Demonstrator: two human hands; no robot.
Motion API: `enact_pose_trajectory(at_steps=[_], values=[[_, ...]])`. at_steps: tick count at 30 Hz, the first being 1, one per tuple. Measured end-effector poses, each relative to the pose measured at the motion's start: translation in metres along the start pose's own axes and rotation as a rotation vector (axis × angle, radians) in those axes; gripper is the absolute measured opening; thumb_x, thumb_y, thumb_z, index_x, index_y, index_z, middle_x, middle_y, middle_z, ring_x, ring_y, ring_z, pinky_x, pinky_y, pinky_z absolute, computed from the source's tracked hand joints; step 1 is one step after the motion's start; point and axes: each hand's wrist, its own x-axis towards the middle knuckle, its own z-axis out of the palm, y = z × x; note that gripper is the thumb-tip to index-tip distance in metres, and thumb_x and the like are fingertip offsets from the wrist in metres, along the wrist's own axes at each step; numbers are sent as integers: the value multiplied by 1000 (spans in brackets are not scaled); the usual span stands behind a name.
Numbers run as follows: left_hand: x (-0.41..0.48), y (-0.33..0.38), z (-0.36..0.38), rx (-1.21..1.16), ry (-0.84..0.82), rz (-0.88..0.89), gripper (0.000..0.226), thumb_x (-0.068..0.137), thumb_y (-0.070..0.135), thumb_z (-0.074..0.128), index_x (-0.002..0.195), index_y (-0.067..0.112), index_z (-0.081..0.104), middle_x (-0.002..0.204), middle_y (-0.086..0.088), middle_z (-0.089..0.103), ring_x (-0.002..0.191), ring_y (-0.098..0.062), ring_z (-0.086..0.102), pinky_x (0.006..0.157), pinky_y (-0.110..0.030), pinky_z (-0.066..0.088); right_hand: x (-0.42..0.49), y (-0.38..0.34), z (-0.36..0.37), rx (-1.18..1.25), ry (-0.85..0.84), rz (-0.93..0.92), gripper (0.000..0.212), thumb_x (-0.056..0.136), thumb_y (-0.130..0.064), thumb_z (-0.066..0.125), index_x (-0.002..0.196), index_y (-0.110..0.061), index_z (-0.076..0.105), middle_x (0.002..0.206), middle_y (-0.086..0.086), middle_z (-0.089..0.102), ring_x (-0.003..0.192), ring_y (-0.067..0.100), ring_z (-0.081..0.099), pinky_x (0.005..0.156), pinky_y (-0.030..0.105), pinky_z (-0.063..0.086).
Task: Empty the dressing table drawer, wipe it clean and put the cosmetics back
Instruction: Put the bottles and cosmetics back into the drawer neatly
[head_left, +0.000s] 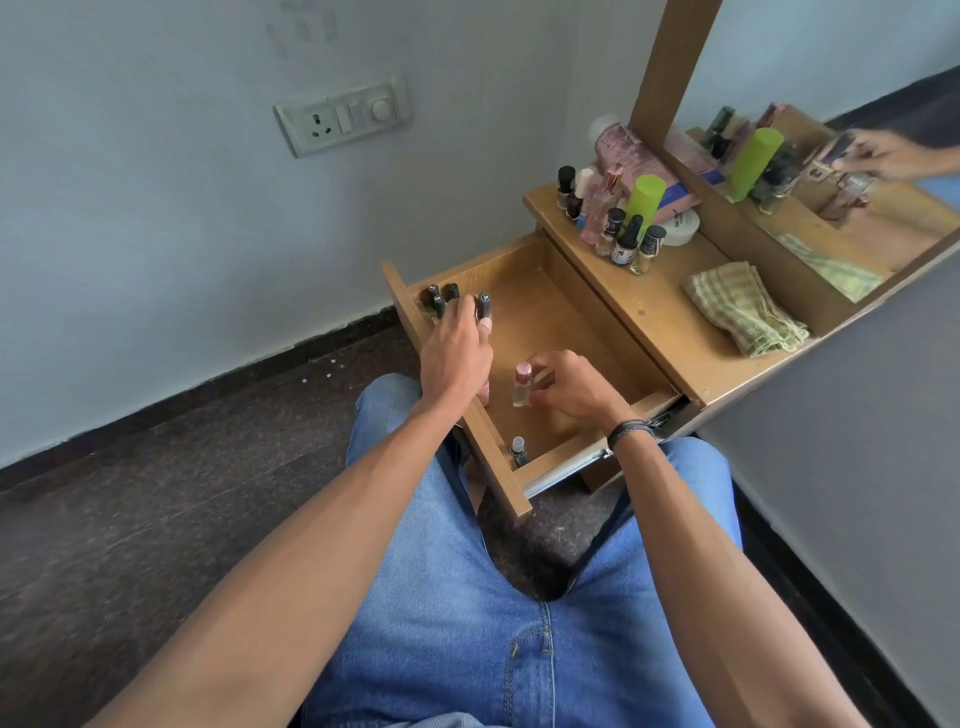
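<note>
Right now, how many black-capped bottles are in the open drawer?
4 black-capped bottles visible, all clustered in the far left corner of the drawer. Three caps show past the fingers of the left hand, and one stands by its thumb. That hand grips them and may hide more.

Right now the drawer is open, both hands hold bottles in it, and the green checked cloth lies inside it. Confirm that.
Not the cloth. The head view shows the green checked cloth on the tabletop by the mirror, outside the drawer. The rest holds: the left hand grips black-capped bottles, the right hand pinches a pink-capped bottle.
</note>
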Motion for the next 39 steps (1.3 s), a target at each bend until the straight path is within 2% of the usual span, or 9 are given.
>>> enact_pose_trajectory(at_steps=[11, 15, 22, 26, 29, 31, 33, 35, 39], values=[[1, 0, -2, 9, -35, -3, 21, 104, 20, 49, 121, 9, 52, 122, -6, 60, 108, -23, 62, 72, -28, 42, -29, -4, -13, -190, -325, -72, 47, 80, 9, 59, 112, -22, 76, 113, -3, 72, 104, 19, 65, 92, 34, 54], [0, 1, -2, 11, -51, -9, 23, 103, 19, 51, 123, 8, 52, 124, -6, 60, 111, -23, 61, 76, -31, 45, -32, -5, -11, -199, -348, -41, 48, 81, 9, 53, 104, -24, 79, 103, -10, 71, 102, 17, 65, 91, 33, 53], [-1, 2, -5, 5, -61, -7, 21, 102, 18, 52, 120, 8, 53, 122, -6, 61, 111, -24, 61, 77, -33, 45, -31, -7, -7, -218, -342, -27, 37, 84, 1, 63, 99, -26, 81, 95, -14, 73, 94, 13, 68, 88, 36, 57], [-2, 1, -5, 14, -87, 27, 15, 100, 17, 54, 114, 11, 56, 116, -2, 64, 103, -19, 60, 73, -29, 38, -34, -8, -10, -211, -347, -41, 40, 83, 4, 59, 100, -24, 81, 97, -12, 74, 95, 14, 68, 87, 33, 56], [-2, -2, -6, 34, -161, 78, 13, 100, 22, 56, 111, 15, 59, 106, 2, 65, 89, -12, 50, 71, -30, 35, -37, -7, -10, -120, -282, -30, 43, 81, 11, 53, 101, -17, 79, 98, -4, 76, 91, 12, 71, 84, 30, 58], [-1, -7, -5, 34, -217, 123, 15, 100, 30, 58, 110, 20, 62, 101, 4, 68, 87, -13, 55, 71, -31, 38, -38, -5, -11, 59, -152, 26, 39, 84, 14, 50, 101, -12, 74, 97, 5, 75, 87, 19, 74, 79, 33, 62], [0, -12, -3, 37, -285, 150, 25, 98, 40, 59, 118, 25, 64, 95, 4, 70, 92, -17, 63, 79, -35, 46, -39, -3, -11, 277, 0, 88, 34, 89, 15, 49, 102, -9, 69, 100, 12, 72, 89, 28, 74, 76, 39, 64], [-1, -14, -4, 42, -355, 166, 33, 97, 48, 58, 124, 30, 64, 90, 6, 70, 94, -18, 66, 93, -41, 47, -40, -2, -12, 429, 117, 111, 29, 89, 12, 57, 106, -9, 66, 105, 13, 69, 95, 28, 72, 78, 39, 64], [-3, -11, -9, 30, -376, 189, 41, 95, 46, 63, 130, 26, 63, 117, 5, 70, 107, -18, 64, 104, -41, 38, -37, -1, -9, 372, 124, 96, 31, 87, -1, 73, 112, -18, 66, 108, 4, 67, 98, 19, 69, 81, 31, 62]])
